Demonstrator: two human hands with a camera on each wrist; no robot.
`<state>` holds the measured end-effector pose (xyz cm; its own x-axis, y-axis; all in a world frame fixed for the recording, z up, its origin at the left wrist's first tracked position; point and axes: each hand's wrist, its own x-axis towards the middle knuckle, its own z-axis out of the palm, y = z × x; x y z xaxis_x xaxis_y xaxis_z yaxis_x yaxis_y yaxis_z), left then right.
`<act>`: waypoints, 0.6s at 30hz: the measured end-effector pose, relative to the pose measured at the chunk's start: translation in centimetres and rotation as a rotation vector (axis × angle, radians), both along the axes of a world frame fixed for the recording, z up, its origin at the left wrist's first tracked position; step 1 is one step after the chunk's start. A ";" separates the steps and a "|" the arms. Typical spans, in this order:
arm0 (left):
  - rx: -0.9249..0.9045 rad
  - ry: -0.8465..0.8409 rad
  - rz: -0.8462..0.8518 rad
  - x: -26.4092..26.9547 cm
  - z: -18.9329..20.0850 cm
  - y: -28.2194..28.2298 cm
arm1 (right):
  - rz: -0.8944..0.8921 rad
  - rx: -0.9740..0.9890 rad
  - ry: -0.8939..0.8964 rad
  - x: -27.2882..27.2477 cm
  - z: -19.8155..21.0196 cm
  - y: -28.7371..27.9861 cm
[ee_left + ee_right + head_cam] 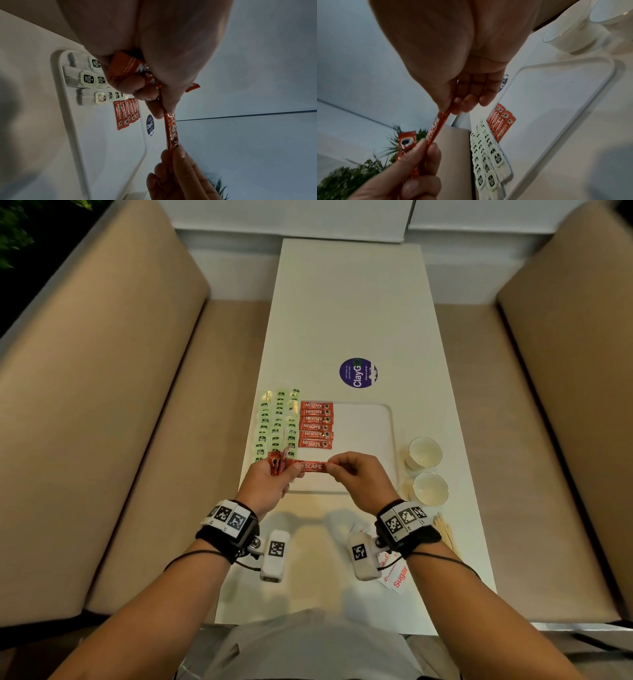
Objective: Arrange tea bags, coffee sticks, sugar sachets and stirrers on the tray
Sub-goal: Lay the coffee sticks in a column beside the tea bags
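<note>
Both grips pinch red coffee stick [312, 467] ends: right hand [359, 477], left hand [270, 479].

The right half of the tray [370, 433] is lying bare at frame centre, while tea bags [277, 422] and coffee sticks [315, 424] are filling its left. Two cups [424, 455] are crowding its right rim; the upper tabletop [342, 313] is lying open.

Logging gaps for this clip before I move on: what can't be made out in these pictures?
- Head view: how many coffee sticks the left hand grips; its fingers cover the bundle.
- Head view: sugar sachets mostly hidden by the right wrist camera.
- Head view: stirrers too small to count.
- Left wrist view: tea bags partly hidden behind the hand.
</note>
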<state>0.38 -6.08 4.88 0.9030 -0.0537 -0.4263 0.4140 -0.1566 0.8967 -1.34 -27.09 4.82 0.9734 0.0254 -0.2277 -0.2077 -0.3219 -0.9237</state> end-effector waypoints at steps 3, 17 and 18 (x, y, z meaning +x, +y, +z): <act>-0.007 0.026 0.005 0.2 -0.4 0.4 | -0.055 0.004 0.015 0.0 -0.5 0.1; -0.063 0.191 0.088 2.6 -2.7 1.0 | -0.208 0.008 0.120 2.7 -5.1 -0.2; -0.071 0.202 0.090 2.9 -2.9 1.1 | -0.227 -0.012 0.129 3.2 -5.5 -0.4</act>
